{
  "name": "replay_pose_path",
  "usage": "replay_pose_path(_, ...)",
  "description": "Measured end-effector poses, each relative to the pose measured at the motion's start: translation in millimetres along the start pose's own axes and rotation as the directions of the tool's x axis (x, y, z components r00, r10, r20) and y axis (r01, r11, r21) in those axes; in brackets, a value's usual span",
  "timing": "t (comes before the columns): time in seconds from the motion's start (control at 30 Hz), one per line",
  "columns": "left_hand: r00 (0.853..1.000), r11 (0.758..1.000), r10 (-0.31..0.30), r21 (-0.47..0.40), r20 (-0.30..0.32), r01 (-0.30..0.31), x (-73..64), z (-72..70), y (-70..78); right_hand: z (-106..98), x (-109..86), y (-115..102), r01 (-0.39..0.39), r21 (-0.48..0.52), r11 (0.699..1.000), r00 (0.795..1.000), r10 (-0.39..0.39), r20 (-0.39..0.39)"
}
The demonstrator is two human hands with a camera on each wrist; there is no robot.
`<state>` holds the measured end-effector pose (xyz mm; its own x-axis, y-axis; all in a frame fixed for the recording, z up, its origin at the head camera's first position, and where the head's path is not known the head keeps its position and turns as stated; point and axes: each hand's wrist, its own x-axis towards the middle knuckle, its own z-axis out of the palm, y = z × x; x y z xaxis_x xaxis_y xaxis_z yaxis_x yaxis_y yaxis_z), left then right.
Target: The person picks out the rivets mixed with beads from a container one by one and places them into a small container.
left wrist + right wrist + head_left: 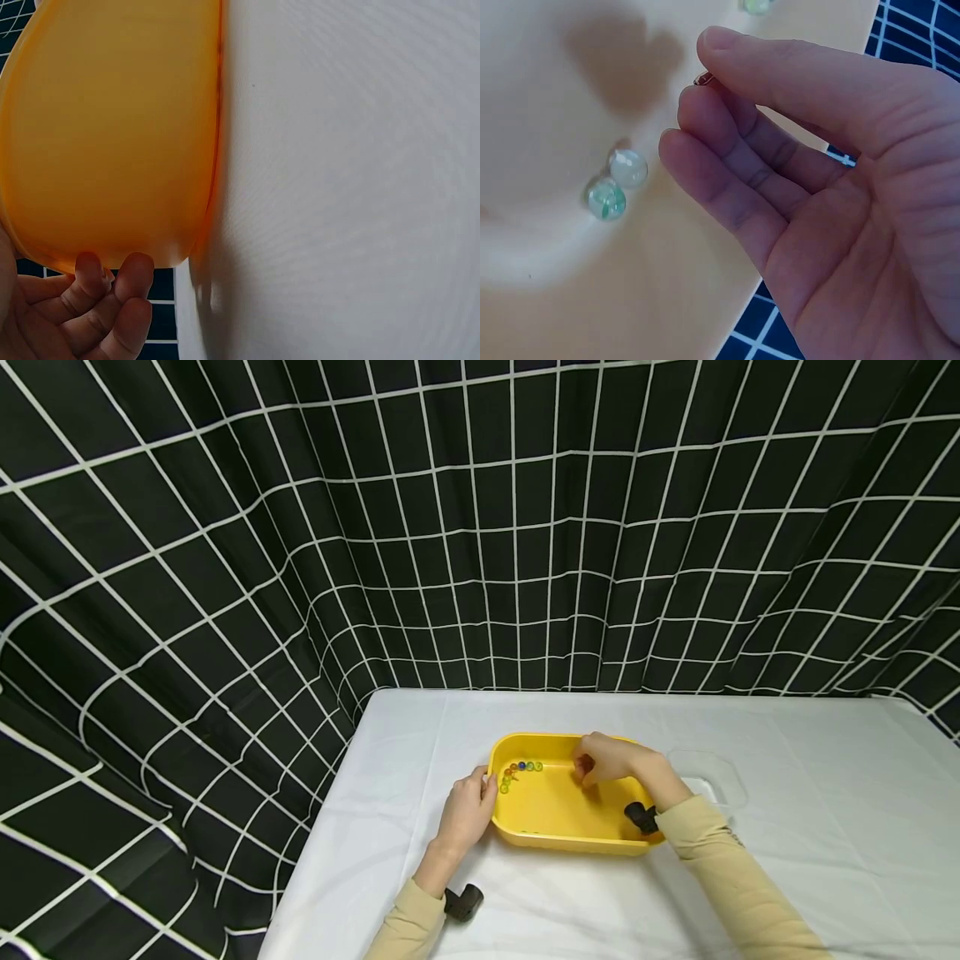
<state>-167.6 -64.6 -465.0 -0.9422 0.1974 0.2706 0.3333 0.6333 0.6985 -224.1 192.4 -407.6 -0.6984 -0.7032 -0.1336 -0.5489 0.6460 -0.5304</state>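
A yellow plastic tub (555,806) stands on the white-covered table, with several coloured glass marbles (522,766) in a curved row at its far left corner. My left hand (468,806) grips the tub's left end, and in the left wrist view its curled fingers (135,277) lie at the outer wall. Inside the right half of the tub, my right hand (611,758) pinches a small shiny gold-brown piece (703,78) between thumb and fingertips. Most of that piece is hidden, and I cannot tell its kind. Two clear-and-green marbles (606,199) lie beside the fingers in the right wrist view.
A clear plastic container (705,789) sits right of the tub, partly behind the right forearm. Black wrist cameras (463,903) are worn at both wrists. Behind the white tablecloth (825,827) hang black curtains (540,543) with a white grid.
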Motion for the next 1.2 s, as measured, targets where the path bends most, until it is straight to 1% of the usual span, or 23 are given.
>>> replay_pose_path(0.2,1.000,1.000,-0.008,-0.001,0.001,0.008,-0.3,-0.3,-0.7,-5,-4.7,2,-0.038,-0.019,0.999,0.999,0.038,-0.001)
replay_pose_path(0.4,1.000,1.000,0.003,-0.007,-0.004,-0.003,-2.1,0.2,-2.0,-9,-11.2,2,-0.037,-0.012,0.999,0.999,0.037,0.000)
replay_pose_path(0.47,1.000,1.000,0.005,-0.011,-0.004,-0.005,-2.4,0.6,-2.4,-10,-13.6,2,-0.033,-0.025,0.999,0.999,0.033,-0.004)
replay_pose_path(0.53,1.000,1.000,0.006,-0.014,-0.004,-0.006,-2.5,1.0,-2.7,-12,-15.6,2,-0.049,-0.025,0.998,0.999,0.049,-0.003)
replay_pose_path(0.63,1.000,1.000,-0.002,-0.012,-0.004,0.002,-2.7,0.7,-1.5,-14,-18.6,2,-0.052,-0.033,0.998,0.999,0.052,-0.009)
replay_pose_path(0.9,1.000,1.000,0.003,-0.015,-0.003,-0.003,-1.5,2.3,-0.9,-20,-26.0,4,-0.074,-0.030,0.997,0.997,0.074,-0.020)
replay_pose_path(1.03,1.000,1.000,0.003,-0.011,-0.002,-0.003,-1.2,1.6,0.0,-22,-29.4,3,-0.103,-0.017,0.995,0.995,0.103,-0.017)
replay_pose_path(1.2,1.000,1.000,0.001,-0.008,0.002,-0.001,-1.5,0.1,0.9,-26,-33.9,4,-0.113,-0.011,0.994,0.993,0.112,-0.029)
